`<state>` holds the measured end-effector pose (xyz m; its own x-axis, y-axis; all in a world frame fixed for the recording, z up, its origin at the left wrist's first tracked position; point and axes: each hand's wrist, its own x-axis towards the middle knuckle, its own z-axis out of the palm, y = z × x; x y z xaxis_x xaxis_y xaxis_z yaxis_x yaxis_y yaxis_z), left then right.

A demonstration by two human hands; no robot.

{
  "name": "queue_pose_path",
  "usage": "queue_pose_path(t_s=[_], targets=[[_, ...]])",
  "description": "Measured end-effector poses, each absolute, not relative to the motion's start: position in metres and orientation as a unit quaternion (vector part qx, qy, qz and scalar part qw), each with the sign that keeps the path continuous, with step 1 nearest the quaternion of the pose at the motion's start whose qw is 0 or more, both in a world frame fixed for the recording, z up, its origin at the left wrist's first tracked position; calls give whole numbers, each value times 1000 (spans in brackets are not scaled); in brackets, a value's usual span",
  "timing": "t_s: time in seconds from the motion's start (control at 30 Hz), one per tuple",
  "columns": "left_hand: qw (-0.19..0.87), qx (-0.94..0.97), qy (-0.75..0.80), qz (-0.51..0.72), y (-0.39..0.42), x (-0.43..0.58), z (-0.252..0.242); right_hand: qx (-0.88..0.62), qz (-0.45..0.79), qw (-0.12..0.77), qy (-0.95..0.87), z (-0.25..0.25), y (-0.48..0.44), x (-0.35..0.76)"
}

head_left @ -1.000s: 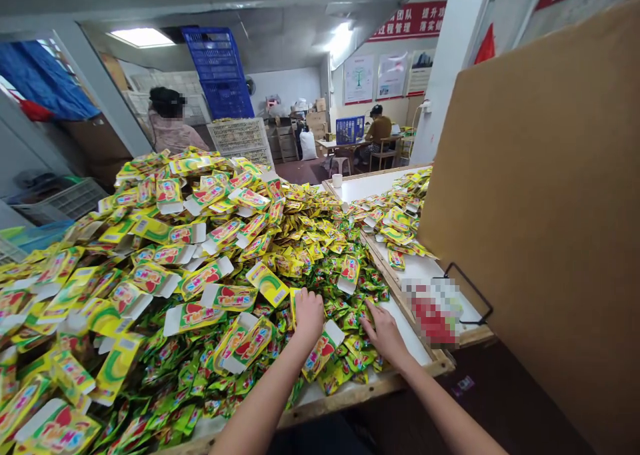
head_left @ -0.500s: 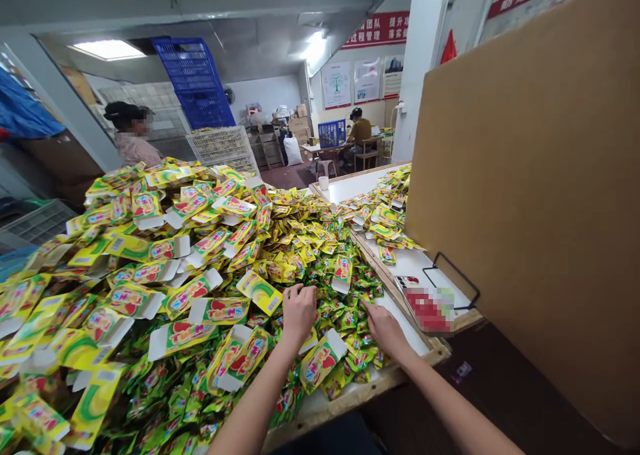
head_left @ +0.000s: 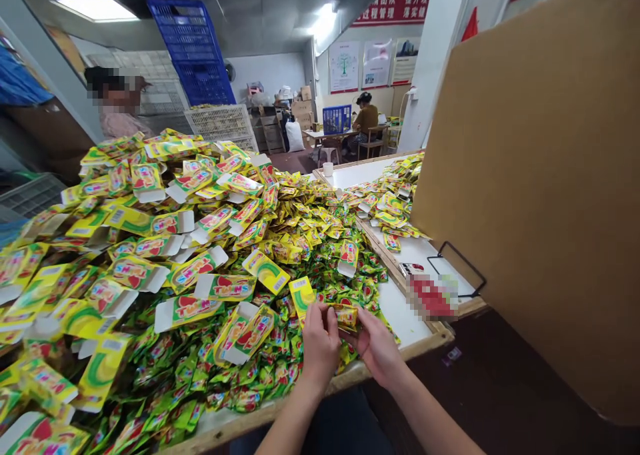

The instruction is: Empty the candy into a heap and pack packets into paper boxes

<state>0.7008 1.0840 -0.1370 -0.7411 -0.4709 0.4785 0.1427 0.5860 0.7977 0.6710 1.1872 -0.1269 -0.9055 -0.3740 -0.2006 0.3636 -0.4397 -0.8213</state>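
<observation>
Just above the table's front edge, my left hand [head_left: 321, 348] and my right hand [head_left: 380, 347] are close together with their fingers closed. Between their fingertips they hold a small yellow candy packet [head_left: 346, 317]; whether it is one or several I cannot tell. A yellow and green carton [head_left: 302, 297] stands out just behind my left fingers, and I cannot tell whether that hand grips it or it lies on the pile. Around my hands spreads a heap of green candy packets [head_left: 265, 375]. Opened cartons with watermelon print [head_left: 249, 335] lie on the heap to the left.
A wooden-rimmed white table [head_left: 400, 308] bears the heap. A phone [head_left: 433, 295] lies on the right beside a black metal bracket [head_left: 465, 275]. A large cardboard sheet [head_left: 540, 195] stands at the right. A white cup [head_left: 328, 169] and two people are farther back.
Both hands have come off the heap towards the front edge and met around the yellow packet. The watermelon carton formerly between my forearms no longer shows there. The view has tilted down slightly.
</observation>
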Motion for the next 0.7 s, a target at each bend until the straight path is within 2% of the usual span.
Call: queue_pose_path(t_s=[0.2, 0.33, 0.53, 0.6, 0.7], targets=[[309, 41, -855, -415, 1098, 736, -168, 16, -824, 259, 504, -140, 1218, 709], [254, 18, -875, -411, 1103, 735, -171, -22, -768, 174, 616, -145, 1231, 713], [115, 145, -975, -123, 1075, 726, -164, 40, -750, 76, 656, -150, 1258, 687], [69, 133, -984, -99, 1068, 728, -168, 45, -742, 41, 668, -156, 1267, 681], [55, 104, -984, -134, 1066, 734, -175, 53, -728, 19, 683, -167, 1271, 676]])
